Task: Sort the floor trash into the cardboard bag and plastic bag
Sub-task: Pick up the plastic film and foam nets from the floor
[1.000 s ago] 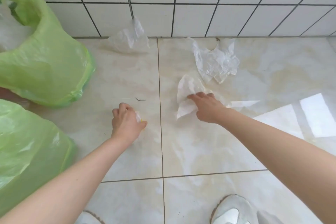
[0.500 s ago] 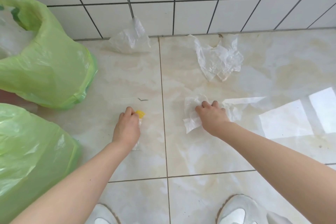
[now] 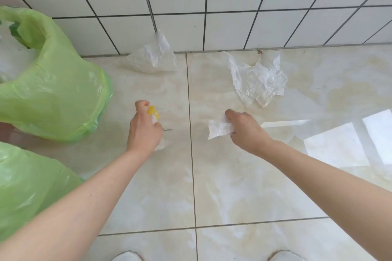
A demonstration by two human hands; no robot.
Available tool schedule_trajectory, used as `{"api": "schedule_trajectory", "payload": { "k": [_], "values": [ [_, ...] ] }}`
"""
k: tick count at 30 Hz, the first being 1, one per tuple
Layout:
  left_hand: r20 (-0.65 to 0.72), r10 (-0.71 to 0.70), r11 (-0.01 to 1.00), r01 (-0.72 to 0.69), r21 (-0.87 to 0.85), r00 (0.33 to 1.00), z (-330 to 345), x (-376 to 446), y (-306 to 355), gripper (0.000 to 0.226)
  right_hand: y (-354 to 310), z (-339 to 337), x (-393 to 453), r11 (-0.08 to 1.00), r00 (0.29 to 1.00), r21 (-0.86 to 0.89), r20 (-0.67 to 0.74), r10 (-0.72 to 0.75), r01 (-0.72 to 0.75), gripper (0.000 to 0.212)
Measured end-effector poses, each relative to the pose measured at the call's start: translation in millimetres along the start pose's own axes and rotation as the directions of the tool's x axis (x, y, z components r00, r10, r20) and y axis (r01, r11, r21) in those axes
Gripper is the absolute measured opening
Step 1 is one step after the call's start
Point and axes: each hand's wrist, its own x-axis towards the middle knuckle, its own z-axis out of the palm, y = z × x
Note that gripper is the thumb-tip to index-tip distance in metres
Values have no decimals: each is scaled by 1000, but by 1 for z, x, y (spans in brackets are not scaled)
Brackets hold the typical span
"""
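While both hands are loaded, left hand [image 3: 144, 128] gripping a yellow-and-white scrap [image 3: 153, 113], right hand [image 3: 244, 128] pinching crumpled white plastic [image 3: 219, 129], the green bags [image 3: 55, 95] lie to the left, nearer the left hand.

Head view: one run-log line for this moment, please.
left hand: grips yellow-and-clear wrapper | right hand: grips white wrapper | floor: two clear plastic pieces

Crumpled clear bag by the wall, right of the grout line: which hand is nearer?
Right hand, just below the bag. Left hand sits across the grout line, farther.
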Motion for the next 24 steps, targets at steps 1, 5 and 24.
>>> {"api": "schedule_trajectory", "payload": {
  "k": [1,5,24],
  "values": [
    [1,11,1000,-11,4,1000,0,10,4,59,-3,-10,6,1000,998,20,-64,-16,17,23],
    [23,64,988,-67,140,998,-3,58,21,66,-6,-43,31,993,955,116,-297,4,32,29],
    [373,-37,765,-214,608,927,18,180,42,61,56,-17,98,932,934,-95,51,354,-349,38]
  ]
}}
